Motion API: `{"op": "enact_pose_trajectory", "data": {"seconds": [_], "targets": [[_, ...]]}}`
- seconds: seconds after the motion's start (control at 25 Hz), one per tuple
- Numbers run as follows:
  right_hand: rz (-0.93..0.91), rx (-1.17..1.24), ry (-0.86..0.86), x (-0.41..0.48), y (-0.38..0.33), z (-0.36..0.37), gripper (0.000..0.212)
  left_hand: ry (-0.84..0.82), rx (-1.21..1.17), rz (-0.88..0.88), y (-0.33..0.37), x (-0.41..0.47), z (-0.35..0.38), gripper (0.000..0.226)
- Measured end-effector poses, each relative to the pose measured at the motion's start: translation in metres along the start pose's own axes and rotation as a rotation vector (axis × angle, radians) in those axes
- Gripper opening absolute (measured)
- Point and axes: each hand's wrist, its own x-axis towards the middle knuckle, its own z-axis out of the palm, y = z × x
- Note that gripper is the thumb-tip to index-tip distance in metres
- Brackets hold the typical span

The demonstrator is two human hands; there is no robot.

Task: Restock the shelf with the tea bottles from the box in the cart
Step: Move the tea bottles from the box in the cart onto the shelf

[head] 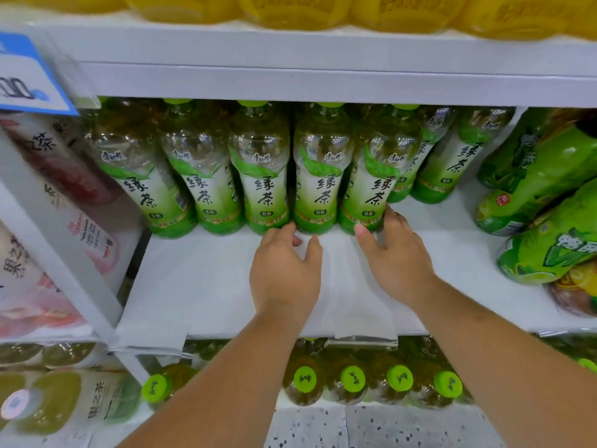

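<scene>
At the back of the shelf (200, 279), the row's (223, 192) last tea bottle (368, 185) is gripped low by the right hand's (395, 257) fingers (394, 221) while the left hand (284, 266) is rested open against neighbouring bases (311, 223), so it could be toppled by a hard shove.

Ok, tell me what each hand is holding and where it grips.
Right hand grips a front-row green tea bottle low at its base, thumb in front, fingers round the side. Left hand holds nothing.
</scene>
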Motion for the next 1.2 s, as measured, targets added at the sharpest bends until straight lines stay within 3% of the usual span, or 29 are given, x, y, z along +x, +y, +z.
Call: {"op": "enact_pose_trajectory", "data": {"seconds": [0.16, 0.4, 0.64, 0.88, 1.2], "targets": [[0.091, 0.184, -0.028, -0.01, -0.011, -0.01, 0.04, -0.228, -0.084, -0.025, 0.004, 0.004, -0.02, 0.055], [0.316, 0.544, -0.008, -0.049, -0.03, -0.02, 0.04, -0.363, -0.294, -0.207, 0.014, -0.003, -0.063, 0.053], [0.413, 0.526, -0.097, -0.116, -0.057, -0.041, 0.041, -0.525, -0.248, -0.229, 0.011, -0.042, -0.108, 0.054], [0.43, 0.353, -0.182, -0.22, -0.084, -0.09, 0.05, -0.725, -0.158, -0.27, 0.037, -0.109, -0.18, 0.057], [0.584, 0.491, -0.088, -0.348, -0.108, -0.152, 0.055, -0.897, -0.226, -0.111, 0.076, -0.198, -0.241, 0.05]]}}
